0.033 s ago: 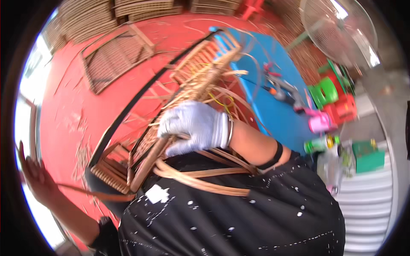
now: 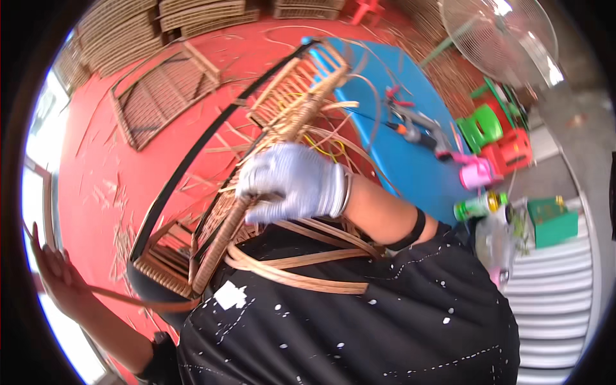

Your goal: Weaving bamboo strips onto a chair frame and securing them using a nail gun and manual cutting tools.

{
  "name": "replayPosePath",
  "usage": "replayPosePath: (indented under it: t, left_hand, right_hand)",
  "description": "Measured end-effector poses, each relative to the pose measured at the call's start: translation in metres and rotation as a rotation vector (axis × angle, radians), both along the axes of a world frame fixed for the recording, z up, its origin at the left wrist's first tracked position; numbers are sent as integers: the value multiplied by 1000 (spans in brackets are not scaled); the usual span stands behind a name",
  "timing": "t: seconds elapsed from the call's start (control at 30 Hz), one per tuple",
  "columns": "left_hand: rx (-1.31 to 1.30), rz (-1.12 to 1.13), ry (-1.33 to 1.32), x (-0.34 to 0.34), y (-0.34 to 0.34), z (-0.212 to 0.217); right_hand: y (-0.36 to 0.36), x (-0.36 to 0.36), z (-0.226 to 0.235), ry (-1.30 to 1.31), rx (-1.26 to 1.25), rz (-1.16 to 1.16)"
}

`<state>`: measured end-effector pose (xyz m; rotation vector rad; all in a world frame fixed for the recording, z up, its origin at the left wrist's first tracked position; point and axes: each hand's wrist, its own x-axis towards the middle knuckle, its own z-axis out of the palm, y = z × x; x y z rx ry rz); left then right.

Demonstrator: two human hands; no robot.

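My right hand (image 2: 292, 181), in a pale knitted glove, is closed round the wrapped bar of a woven rattan frame (image 2: 221, 237) that leans against my body. My bare left hand (image 2: 61, 282) is out at the far left, one finger raised and the others partly curled. A flat brown rattan strip (image 2: 138, 301) runs from the lower end of the bar to this hand and shows again beyond it. The hand's exact grip on it is partly hidden. Loose pale strips (image 2: 301, 279) lie across my black shirt, below the glove.
A blue table (image 2: 410, 163) on the right bears pliers (image 2: 398, 99) and a power tool (image 2: 414, 133). Beyond stand a fan (image 2: 500, 38) and a green stool (image 2: 481, 127). A woven panel (image 2: 167, 93) and strip scraps lie on the red floor (image 2: 93, 154).
The whole view has shifted slightly, so the table and fan sit a little farther left. Both hands keep nearly the same pose, the right on the bar.
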<state>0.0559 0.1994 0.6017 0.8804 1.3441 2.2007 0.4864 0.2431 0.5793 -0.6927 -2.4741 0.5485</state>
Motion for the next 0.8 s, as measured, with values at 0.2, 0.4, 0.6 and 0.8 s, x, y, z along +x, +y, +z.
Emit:
replayPosePath:
  t: [0.2, 0.4, 0.6, 0.8]
  left_hand:
    - [-223, -290, 264, 93, 14, -27]
    - [-413, -412, 622, 150, 2, -43]
    - [-173, -327, 954, 140, 12, -53]
    - [-340, -366, 830, 139, 17, -55]
  right_hand:
    - [-9, 134, 9, 183, 349, -782]
    - [-14, 225, -48, 354, 2, -1230]
    - [-26, 103, -43, 52, 426, -736]
    - [-7, 54, -59, -63, 335, -571]
